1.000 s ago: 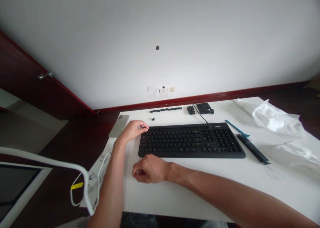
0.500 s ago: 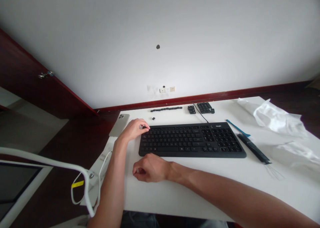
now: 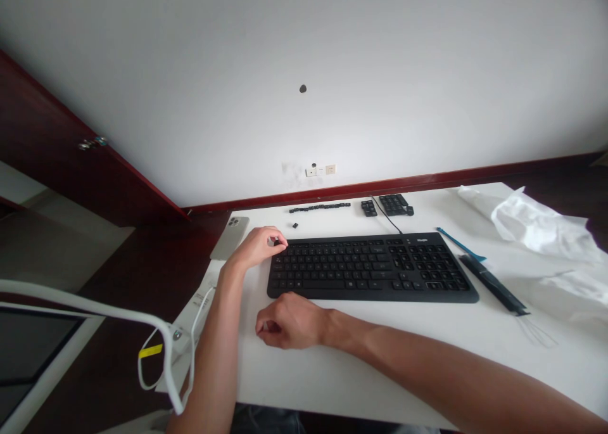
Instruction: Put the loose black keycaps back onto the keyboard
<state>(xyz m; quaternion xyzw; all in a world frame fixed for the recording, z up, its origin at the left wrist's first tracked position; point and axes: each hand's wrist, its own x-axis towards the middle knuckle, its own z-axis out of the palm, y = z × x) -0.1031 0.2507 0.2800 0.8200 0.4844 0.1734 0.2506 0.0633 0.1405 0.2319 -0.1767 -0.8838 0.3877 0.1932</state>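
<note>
A black keyboard (image 3: pixel 332 284) lies on the white table (image 3: pixel 332 374), with bare key positions at its right part. My left hand (image 3: pixel 264 245) is at the keyboard's upper left corner, thumb and forefinger pinched together; what they hold, if anything, is too small to tell. In front of the keyboard's lower left edge rests my right hand (image 3: pixel 291 321), its fingers curled and closed, their contents hidden. Behind the keyboard are a row of loose keycaps (image 3: pixel 320 207), a single keycap (image 3: pixel 295 225), a small keycap group (image 3: pixel 368 208) and a larger one (image 3: pixel 394 204).
A phone (image 3: pixel 230 237) lies at the table's left edge, near a white cable (image 3: pixel 192 351). To the keyboard's right are a blue tool (image 3: pixel 458 244), a black strip-like item (image 3: pixel 494 284) and crumpled white plastic (image 3: pixel 532 222). A wall stands behind the table.
The view has shifted slightly, so the scene sits a little further right. Both hands keep nearly the same pose and place by the keyboard.
</note>
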